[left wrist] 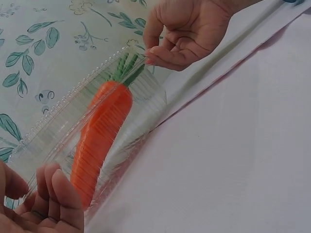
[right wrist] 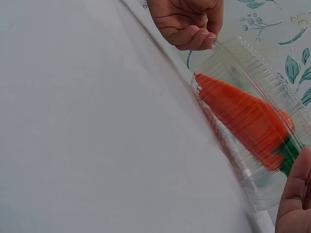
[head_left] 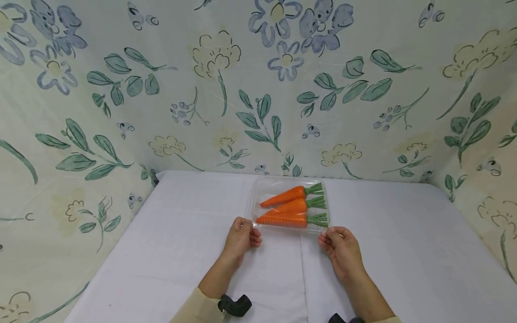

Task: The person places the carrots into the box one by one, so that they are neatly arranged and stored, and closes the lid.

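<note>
A clear plastic clamshell container [head_left: 269, 185] with ribbed walls holds three orange carrots [head_left: 284, 196] with cropped green tops. The carrots lie side by side, tops toward the right. At the container's near left corner, my left hand [head_left: 239, 240] pinches the rim between thumb and fingers. My right hand [head_left: 342, 251] pinches the rim at the near right corner in the same way. In the left wrist view, one carrot [left wrist: 99, 141] shows through the ribbed front wall, and the rim [left wrist: 73, 126] runs between both hands. The lid appears closed over the carrots.
A white cloth [head_left: 194, 202] covers the table, with a crease running toward me from the container. Floral fabric [head_left: 258, 112] hangs behind the table and along both sides. Dark wrist devices [head_left: 235, 306] sit on my forearms.
</note>
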A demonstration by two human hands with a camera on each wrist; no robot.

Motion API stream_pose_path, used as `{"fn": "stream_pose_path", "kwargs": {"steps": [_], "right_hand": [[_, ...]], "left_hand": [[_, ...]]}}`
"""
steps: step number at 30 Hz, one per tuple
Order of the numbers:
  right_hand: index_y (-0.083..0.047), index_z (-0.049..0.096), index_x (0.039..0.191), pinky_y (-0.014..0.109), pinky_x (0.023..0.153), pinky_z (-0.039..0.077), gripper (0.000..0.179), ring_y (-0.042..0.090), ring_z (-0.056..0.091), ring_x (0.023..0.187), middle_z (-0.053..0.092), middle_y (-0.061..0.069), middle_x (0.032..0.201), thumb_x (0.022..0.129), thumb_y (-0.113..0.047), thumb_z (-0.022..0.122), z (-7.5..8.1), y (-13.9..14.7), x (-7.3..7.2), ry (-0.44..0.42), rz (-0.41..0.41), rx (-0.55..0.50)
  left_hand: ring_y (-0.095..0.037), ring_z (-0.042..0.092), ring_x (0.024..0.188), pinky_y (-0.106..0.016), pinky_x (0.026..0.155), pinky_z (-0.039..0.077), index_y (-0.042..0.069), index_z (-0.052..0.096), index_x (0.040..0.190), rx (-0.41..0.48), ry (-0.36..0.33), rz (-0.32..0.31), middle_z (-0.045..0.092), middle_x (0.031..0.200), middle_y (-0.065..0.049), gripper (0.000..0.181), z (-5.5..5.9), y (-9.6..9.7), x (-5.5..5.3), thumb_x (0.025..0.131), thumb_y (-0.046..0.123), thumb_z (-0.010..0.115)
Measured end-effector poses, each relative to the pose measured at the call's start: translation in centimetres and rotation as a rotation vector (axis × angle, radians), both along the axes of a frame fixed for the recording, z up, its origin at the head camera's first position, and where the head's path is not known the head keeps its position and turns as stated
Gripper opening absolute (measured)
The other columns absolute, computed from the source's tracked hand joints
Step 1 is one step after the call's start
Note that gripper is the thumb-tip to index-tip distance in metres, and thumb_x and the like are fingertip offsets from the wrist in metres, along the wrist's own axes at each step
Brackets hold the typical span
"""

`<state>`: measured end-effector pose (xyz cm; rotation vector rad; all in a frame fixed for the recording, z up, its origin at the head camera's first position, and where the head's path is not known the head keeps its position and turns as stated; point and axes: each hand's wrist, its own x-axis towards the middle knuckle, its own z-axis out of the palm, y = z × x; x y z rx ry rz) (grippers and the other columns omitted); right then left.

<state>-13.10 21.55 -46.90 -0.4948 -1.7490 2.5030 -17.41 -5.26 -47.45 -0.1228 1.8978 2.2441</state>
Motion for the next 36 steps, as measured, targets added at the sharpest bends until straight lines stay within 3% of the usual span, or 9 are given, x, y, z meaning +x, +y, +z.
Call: {"fn": "stream_pose_path", "kwargs": {"steps": [6, 16, 20, 25, 28, 32, 34, 36], "right_hand": [[-0.008, 0.049, 0.100, 0.017, 0.072, 0.060, 0.006, 0.005, 0.067, 0.073, 0.069, -0.006, 0.079, 0.104, -0.004, 0.051, -0.1, 0.0, -0.1, -0.002, -0.011, 0.026], [-0.010, 0.048, 0.095, 0.018, 0.068, 0.060, 0.013, 0.005, 0.068, 0.071, 0.069, -0.005, 0.077, 0.102, 0.000, 0.050, -0.2, 0.2, 0.1, 0.016, -0.008, 0.013], [-0.011, 0.048, 0.095, 0.018, 0.069, 0.060, 0.013, 0.006, 0.068, 0.072, 0.069, -0.004, 0.077, 0.102, -0.001, 0.050, -0.2, 0.4, 0.1, 0.027, 0.010, -0.008], [-0.012, 0.052, 0.098, 0.019, 0.076, 0.061, 0.009, 0.007, 0.070, 0.079, 0.068, -0.004, 0.083, 0.105, -0.009, 0.048, -0.1, 1.0, -0.1, -0.018, 0.081, -0.021], [-0.011, 0.051, 0.105, 0.023, 0.081, 0.062, 0.008, 0.009, 0.071, 0.083, 0.066, -0.003, 0.087, 0.107, -0.015, 0.045, 0.0, 1.5, 0.0, -0.059, 0.113, -0.013], [-0.012, 0.045, 0.121, 0.026, 0.085, 0.062, 0.021, 0.008, 0.071, 0.087, 0.061, -0.002, 0.100, 0.109, -0.028, 0.045, 0.9, 3.2, -0.2, -0.134, 0.093, 0.085], [-0.011, 0.042, 0.128, 0.024, 0.085, 0.062, 0.031, 0.005, 0.070, 0.089, 0.059, 0.000, 0.109, 0.108, -0.034, 0.046, 1.6, 4.8, -0.7, -0.156, 0.068, 0.207], [-0.006, 0.043, 0.132, 0.023, 0.083, 0.062, 0.038, 0.007, 0.070, 0.092, 0.060, 0.008, 0.119, 0.108, -0.036, 0.045, 2.4, 6.8, -1.5, -0.140, 0.053, 0.412]], "left_hand": [[-0.011, 0.056, 0.062, -0.021, 0.058, 0.054, 0.006, 0.043, 0.100, -0.051, -0.021, 0.012, 0.057, 0.074, -0.001, 0.010, 0.1, 0.2, -0.1, 0.106, 0.013, 0.039], [-0.012, 0.051, 0.061, -0.020, 0.057, 0.050, 0.008, 0.040, 0.095, -0.014, -0.065, -0.026, 0.054, 0.073, -0.001, 0.011, 0.0, 0.0, -0.3, 0.105, 0.012, 0.039], [-0.011, 0.052, 0.061, -0.020, 0.057, 0.051, 0.009, 0.041, 0.095, -0.014, -0.062, -0.040, 0.054, 0.073, -0.001, 0.009, 0.1, 0.0, -0.3, 0.103, 0.011, 0.040], [-0.012, 0.054, 0.060, -0.021, 0.057, 0.053, 0.007, 0.044, 0.096, -0.068, -0.031, -0.035, 0.055, 0.073, -0.001, 0.006, 0.1, -0.1, -0.3, 0.099, 0.012, 0.042], [-0.012, 0.057, 0.059, -0.022, 0.056, 0.054, 0.003, 0.048, 0.101, -0.132, -0.014, -0.042, 0.057, 0.073, -0.002, 0.015, 0.1, -0.3, -0.2, 0.099, 0.015, 0.041], [-0.014, 0.059, 0.056, -0.025, 0.053, 0.055, -0.002, 0.052, 0.106, -0.304, 0.026, -0.028, 0.059, 0.072, -0.005, 0.030, 0.5, -1.0, -0.4, 0.103, 0.026, 0.039], [-0.014, 0.059, 0.056, -0.026, 0.053, 0.053, 0.001, 0.054, 0.105, -0.460, 0.083, -0.001, 0.062, 0.072, -0.005, 0.035, 0.9, -1.7, -0.9, 0.105, 0.032, 0.039], [-0.015, 0.057, 0.057, -0.027, 0.052, 0.049, 0.004, 0.056, 0.105, -0.640, 0.165, 0.024, 0.063, 0.073, -0.005, 0.037, 1.5, -2.8, -2.0, 0.106, 0.037, 0.040]]}}
